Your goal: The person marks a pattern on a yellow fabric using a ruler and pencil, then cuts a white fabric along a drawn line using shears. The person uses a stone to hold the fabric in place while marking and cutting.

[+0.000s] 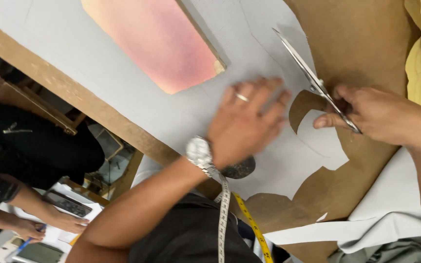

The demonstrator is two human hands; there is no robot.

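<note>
While my left hand (247,122) presses flat on the grey cloth (137,83), my right hand (371,114) grips the scissors (313,80).

Left fingers are spread wide, palm down, a ring on one and a watch (200,152) at the wrist. Right fingers are closed through the scissor handles, blades pointing away along the edge of the brown paper pattern (356,44) lying on the cloth. A tape measure (225,214) hangs from my neck. Another person's hands (49,219) work at the lower left, well apart.
</note>
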